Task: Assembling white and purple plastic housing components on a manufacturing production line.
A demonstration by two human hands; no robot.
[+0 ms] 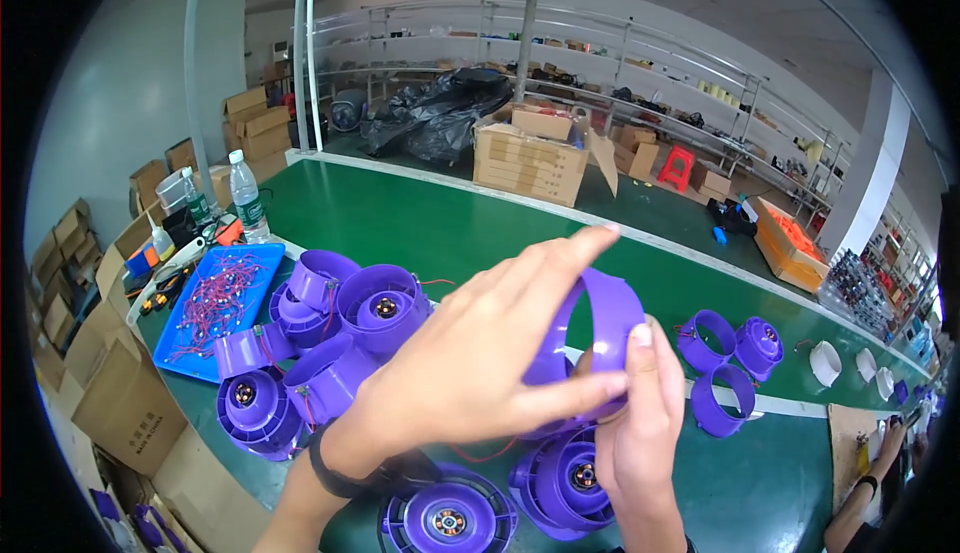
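Note:
A purple plastic ring-shaped housing is held up over the table between my two hands. My left hand reaches across its left side, with the fingers stretched along the top and the thumb against the lower front. Gripping the right edge is my right hand, its thumb pressed on the rim; its other fingers are partly hidden. Just below are a purple housing with a copper-wound motor core and a flatter purple round part with a similar core. A red wire trails beneath my left hand.
Several purple housings cluster at left beside a blue tray of red wires. Water bottles stand behind the tray. More purple rings and white rings lie rightward on the green table. A co-worker's arm shows far right.

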